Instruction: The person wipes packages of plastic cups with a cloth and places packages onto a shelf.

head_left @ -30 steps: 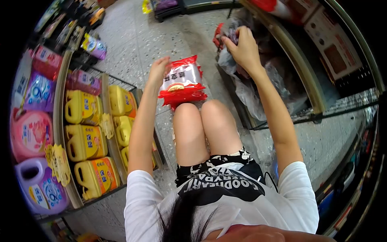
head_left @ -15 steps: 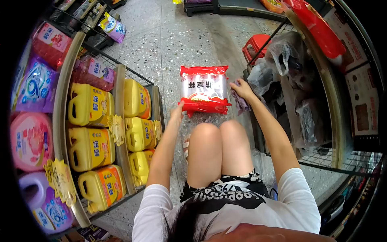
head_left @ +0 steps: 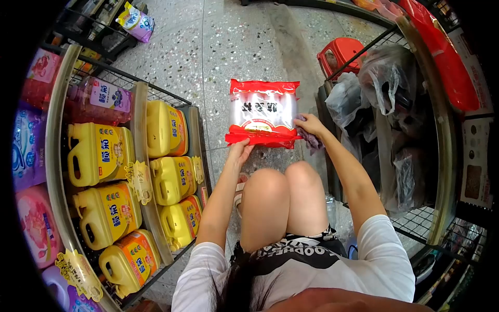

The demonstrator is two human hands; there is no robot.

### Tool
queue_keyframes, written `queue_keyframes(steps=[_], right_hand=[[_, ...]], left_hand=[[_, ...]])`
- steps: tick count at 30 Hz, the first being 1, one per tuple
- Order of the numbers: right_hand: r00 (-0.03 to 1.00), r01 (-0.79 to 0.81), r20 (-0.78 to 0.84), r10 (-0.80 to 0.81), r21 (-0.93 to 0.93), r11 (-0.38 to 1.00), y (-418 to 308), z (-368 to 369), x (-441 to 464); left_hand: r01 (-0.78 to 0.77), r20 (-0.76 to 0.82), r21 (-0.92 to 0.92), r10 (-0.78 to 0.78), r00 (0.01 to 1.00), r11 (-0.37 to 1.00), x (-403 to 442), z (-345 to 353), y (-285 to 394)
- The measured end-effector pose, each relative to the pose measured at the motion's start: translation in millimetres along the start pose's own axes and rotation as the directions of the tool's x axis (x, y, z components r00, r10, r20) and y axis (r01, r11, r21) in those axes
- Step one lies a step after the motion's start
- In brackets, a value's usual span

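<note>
One red and white pack is past our knees. Our left hand is in from its corner now, fingers pinching the bottom edge. Our right hand, fingers holding a purple rag, is closer to its side.

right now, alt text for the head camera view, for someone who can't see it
Left hand grips a red-and-white package above a speckled floor; right hand, with a purple cloth, is at its side. Yellow jugs fill shelves at left.
</note>
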State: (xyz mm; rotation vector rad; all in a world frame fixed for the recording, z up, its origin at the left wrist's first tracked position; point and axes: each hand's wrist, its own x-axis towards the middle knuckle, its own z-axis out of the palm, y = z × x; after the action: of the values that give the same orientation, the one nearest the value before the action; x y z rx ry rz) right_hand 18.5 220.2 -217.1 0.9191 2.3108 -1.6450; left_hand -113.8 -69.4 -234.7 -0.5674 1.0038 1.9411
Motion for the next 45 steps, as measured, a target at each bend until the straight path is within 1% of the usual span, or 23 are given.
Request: queue_keyframes(steps=[3, 6, 9, 10, 12, 13, 16, 17, 18, 20, 21, 22, 26, 27, 28, 30, 33, 36, 37, 40, 41, 44, 45], right_hand=[[0.995, 0.032, -0.09, -0.037, -0.057, 0.998, -13.8, -2.0, -17.3], [0.994, 0.053, -0.097, -0.053, -0.001, 0.999, -20.5, -5.1, -31.1], [0.997, 0.066, -0.055, -0.053, 0.263, 0.963, -34.4, -14.5, -57.6], [0.997, 0.072, -0.06, -0.058, 0.267, 0.961, -47.3, -19.7, -74.2], [0.995, 0.083, -0.069, -0.067, 0.271, 0.959, -68.3, -31.0, -107.0], [0.988, 0.15, -0.062, -0.139, 0.271, 0.951, -64.8, -34.6, -113.1], [0.885, 0.34, -0.288, -0.366, -0.137, 0.93, -82.0, -48.1, -157.7], [0.884, 0.342, -0.286, -0.369, -0.142, 0.929, -89.0, -55.1, -172.3], [0.833, 0.412, -0.347, -0.431, -0.13, 0.902, -85.5, -58.2, -176.8], [0.888, 0.35, -0.335, -0.316, 0.047, 0.935, -118.5, -66.8, -214.6], [0.862, 0.416, -0.357, -0.362, 0.087, 0.905, -128.7, -67.2, -227.3], [0.807, 0.49, -0.382, -0.451, 0.007, 0.872, -144.8, -67.2, -242.8], [0.781, 0.536, -0.375, -0.499, -0.008, 0.844, -204.1, -38.5, -297.8], [0.821, 0.511, -0.346, -0.454, 0.09, 0.855, -214.4, -24.2, -307.1], [0.708, 0.61, -0.369, -0.602, -0.111, 0.785, -210.8, -10.2, -297.7], [0.601, 0.672, -0.332, -0.727, -0.284, 0.684, -208.9, 24.5, -296.3], [0.634, 0.659, -0.281, -0.721, -0.292, 0.693, -208.5, 80.0, -301.2], [0.532, 0.693, -0.207, -0.821, -0.452, 0.562, -195.3, 123.3, -299.6], [0.516, 0.648, -0.172, -0.839, -0.562, 0.514, -192.7, 134.3, -304.4], [0.533, 0.503, -0.049, -0.844, -0.784, 0.363, -189.1, 151.9, -316.7], [0.494, 0.462, -0.051, -0.868, -0.83, 0.312, -186.8, 157.2, -315.8], [0.465, 0.418, 0.003, -0.885, -0.882, 0.216, -183.2, 173.8, -310.0], [0.496, 0.399, 0.02, -0.868, -0.894, 0.207, -182.3, 180.2, -309.7]], left_hand=[[0.0, 0.038, 0.006, 0.0, 0.999, 1.0, -4.7, 3.7, 4.4], [-0.1, 0.113, 0.009, 0.098, 0.989, 0.995, -25.7, 18.3, 10.7], [-0.142, 0.2, -0.041, 0.147, 0.969, 0.989, -53.9, 37.6, 23.0], [-0.156, 0.24, -0.03, 0.159, 0.958, 0.987, -67.4, 47.1, 27.9], [-0.185, 0.318, -0.013, 0.18, 0.931, 0.983, -94.6, 64.8, 34.0], [-0.195, 0.344, -0.003, 0.184, 0.921, 0.981, -107.4, 72.0, 35.1], [-0.217, 0.409, 0.025, 0.188, 0.893, 0.976, -143.7, 90.7, 34.0], [-0.222, 0.42, 0.037, 0.186, 0.888, 0.974, -156.1, 93.5, 32.8], [-0.225, 0.428, 0.049, 0.183, 0.885, 0.973, -169.3, 95.7, 30.9], [-0.235, 0.473, 0.03, 0.193, 0.86, 0.972, -200.9, 97.6, 25.5], [-0.236, 0.491, 0.022, 0.196, 0.849, 0.971, -215.3, 96.2, 21.6], [-0.231, 0.514, 0.021, 0.187, 0.837, 0.973, -226.4, 92.0, 17.2], [-0.174, 0.576, 0.033, 0.124, 0.808, 0.984, -267.9, 69.9, -3.7], [-0.151, 0.584, 0.038, 0.101, 0.806, 0.988, -276.0, 63.0, -10.1], [-0.146, 0.594, 0.033, 0.098, 0.799, 0.989, -279.3, 54.5, -16.4], [-0.141, 0.613, 0.024, 0.097, 0.784, 0.99, -283.5, 36.1, -26.2], [-0.116, 0.605, 0.063, 0.054, 0.795, 0.991, -294.3, 15.4, -27.9], [-0.18, 0.551, 0.054, 0.121, 0.826, 0.982, -306.8, -6.8, -22.6], [-0.234, 0.536, 0.086, 0.153, 0.83, 0.968, -310.4, -15.2, -23.0], [-0.177, 0.531, 0.097, 0.099, 0.841, 0.98, -301.8, -42.4, -22.8], [-0.241, 0.522, 0.088, 0.161, 0.838, 0.967, -299.4, -47.9, -29.2], [-0.195, 0.432, -0.077, 0.209, 0.877, 0.978, -303.5, -38.4, -39.0], [-0.207, 0.423, -0.078, 0.22, 0.879, 0.975, -302.5, -37.9, -41.6]])
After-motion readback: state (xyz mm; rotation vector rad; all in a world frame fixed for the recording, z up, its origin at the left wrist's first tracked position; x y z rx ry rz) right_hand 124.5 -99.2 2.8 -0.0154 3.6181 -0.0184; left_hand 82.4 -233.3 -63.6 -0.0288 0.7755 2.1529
